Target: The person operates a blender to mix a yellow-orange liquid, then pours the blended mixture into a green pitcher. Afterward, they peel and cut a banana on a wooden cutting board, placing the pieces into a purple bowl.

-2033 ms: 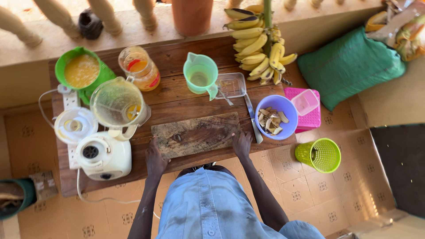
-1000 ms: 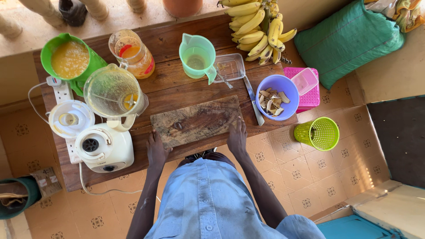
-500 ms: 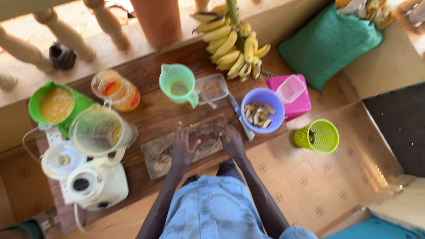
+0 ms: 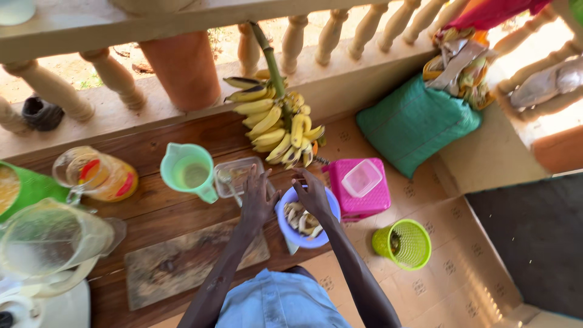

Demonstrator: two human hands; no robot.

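**Hands left the board for the bananas**

Half a second before, both hands lay on the cutting board [image 4: 182, 262]. Now they had lifted off and reached toward frame centre. The left hand [image 4: 258, 200] hovered with fingers spread, holding nothing, beside the clear container [image 4: 238, 175]. The right hand [image 4: 313, 195] hung open over the purple bowl [image 4: 291, 234] of peels. The banana bunch [image 4: 276, 130] lay just above them, untouched, upper centre.

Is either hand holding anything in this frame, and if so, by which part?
Nothing is held. The left hand and right hand are both open, fingers spread, above the purple bowl of peels, stretched toward the banana bunch.
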